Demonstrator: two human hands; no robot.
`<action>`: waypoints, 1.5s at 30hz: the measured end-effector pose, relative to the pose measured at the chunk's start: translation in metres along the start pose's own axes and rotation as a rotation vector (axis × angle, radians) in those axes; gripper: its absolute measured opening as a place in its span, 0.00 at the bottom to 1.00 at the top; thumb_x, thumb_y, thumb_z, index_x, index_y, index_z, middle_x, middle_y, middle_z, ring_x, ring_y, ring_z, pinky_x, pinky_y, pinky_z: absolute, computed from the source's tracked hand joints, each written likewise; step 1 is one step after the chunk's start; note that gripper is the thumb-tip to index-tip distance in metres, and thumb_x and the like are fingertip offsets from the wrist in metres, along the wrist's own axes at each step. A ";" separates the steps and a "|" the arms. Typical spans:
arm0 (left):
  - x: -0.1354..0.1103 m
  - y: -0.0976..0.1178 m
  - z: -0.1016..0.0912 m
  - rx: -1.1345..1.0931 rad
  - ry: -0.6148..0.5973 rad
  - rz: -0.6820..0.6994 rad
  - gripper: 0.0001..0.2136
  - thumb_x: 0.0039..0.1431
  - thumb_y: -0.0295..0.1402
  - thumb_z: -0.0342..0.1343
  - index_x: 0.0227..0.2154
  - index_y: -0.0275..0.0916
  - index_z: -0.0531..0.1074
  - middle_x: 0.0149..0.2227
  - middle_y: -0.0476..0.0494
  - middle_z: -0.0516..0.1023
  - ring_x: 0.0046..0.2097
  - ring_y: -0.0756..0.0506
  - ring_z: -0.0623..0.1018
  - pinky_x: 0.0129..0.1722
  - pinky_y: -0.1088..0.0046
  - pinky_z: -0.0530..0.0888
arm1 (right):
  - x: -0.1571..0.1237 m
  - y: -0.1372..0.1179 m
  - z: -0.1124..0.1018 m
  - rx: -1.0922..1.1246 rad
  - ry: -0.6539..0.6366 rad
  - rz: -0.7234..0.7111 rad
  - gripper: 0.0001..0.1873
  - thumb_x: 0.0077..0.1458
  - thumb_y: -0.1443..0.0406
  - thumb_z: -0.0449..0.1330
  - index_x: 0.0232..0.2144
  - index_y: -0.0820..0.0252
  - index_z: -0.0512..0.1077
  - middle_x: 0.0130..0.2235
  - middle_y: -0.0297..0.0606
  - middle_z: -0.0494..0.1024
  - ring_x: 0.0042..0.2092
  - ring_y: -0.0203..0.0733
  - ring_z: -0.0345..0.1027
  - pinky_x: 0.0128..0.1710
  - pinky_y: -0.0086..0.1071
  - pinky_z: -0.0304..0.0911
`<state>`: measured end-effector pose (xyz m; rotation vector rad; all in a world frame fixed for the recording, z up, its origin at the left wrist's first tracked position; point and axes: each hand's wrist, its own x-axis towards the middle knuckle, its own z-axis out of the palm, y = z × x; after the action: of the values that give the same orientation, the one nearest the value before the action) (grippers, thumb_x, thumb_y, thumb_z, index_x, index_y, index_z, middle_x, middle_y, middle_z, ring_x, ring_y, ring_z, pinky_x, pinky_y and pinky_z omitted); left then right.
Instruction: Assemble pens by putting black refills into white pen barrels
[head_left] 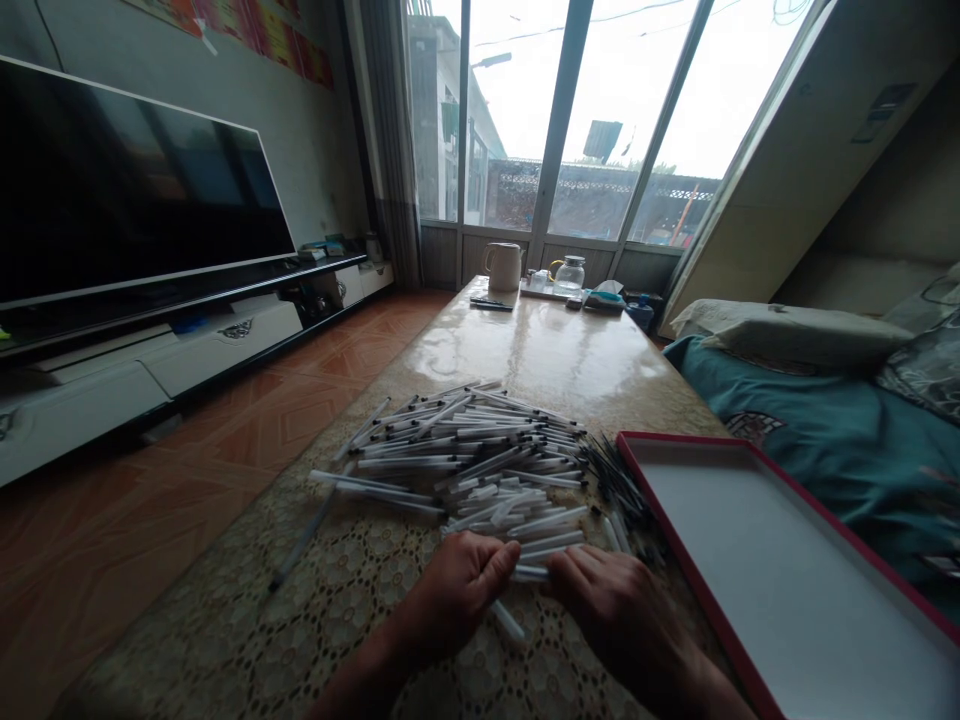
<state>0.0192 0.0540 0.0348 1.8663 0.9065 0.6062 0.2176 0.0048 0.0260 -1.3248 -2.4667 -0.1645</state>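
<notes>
A big heap of white pen barrels [480, 450] lies on the lace-covered table [352, 590], with a bunch of thin dark refills [619, 480] at its right side. My left hand [457, 590] is closed on a white pen barrel [508, 620] near the heap's front edge. My right hand [607, 600] lies beside it with fingers curled on the front pens of the heap; what it grips is hidden. The two hands almost touch.
A shallow white tray with a red rim [660, 500] lies at the right of the heap. A jug [504, 265], a glass pot [570, 275] and small items stand at the table's far end. TV and cabinet stand left, a bed with teal cover [825, 430] right.
</notes>
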 end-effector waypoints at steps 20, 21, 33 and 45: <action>-0.019 -0.002 0.003 -0.001 -0.114 -0.051 0.23 0.64 0.45 0.36 0.15 0.40 0.53 0.17 0.55 0.48 0.19 0.52 0.50 0.19 0.75 0.51 | -0.023 0.010 -0.007 -0.022 0.003 -0.054 0.14 0.63 0.64 0.50 0.25 0.57 0.64 0.22 0.31 0.70 0.22 0.36 0.63 0.21 0.30 0.49; -0.019 -0.005 -0.005 -0.057 -0.088 -0.094 0.23 0.64 0.45 0.35 0.15 0.41 0.52 0.17 0.56 0.46 0.19 0.52 0.48 0.18 0.75 0.50 | -0.026 0.017 -0.009 -0.020 0.038 -0.022 0.14 0.63 0.64 0.49 0.25 0.57 0.64 0.21 0.31 0.69 0.21 0.35 0.62 0.21 0.29 0.50; -0.013 -0.027 -0.022 0.477 0.170 0.067 0.11 0.53 0.28 0.56 0.40 0.43 0.74 0.35 0.46 0.75 0.35 0.46 0.75 0.35 0.73 0.69 | -0.018 0.009 -0.009 0.258 0.150 0.326 0.13 0.64 0.64 0.45 0.36 0.57 0.68 0.33 0.40 0.75 0.33 0.41 0.71 0.33 0.31 0.65; -0.005 -0.005 0.013 -0.477 0.171 -0.231 0.15 0.50 0.42 0.61 0.35 0.35 0.77 0.20 0.51 0.70 0.18 0.54 0.65 0.18 0.78 0.61 | 0.012 -0.023 0.005 0.599 0.134 0.348 0.28 0.61 0.69 0.46 0.63 0.59 0.46 0.34 0.37 0.77 0.36 0.39 0.73 0.36 0.29 0.68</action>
<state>0.0242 0.0449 0.0246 1.2797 0.9713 0.7692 0.1918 0.0027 0.0268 -1.3704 -1.9077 0.5106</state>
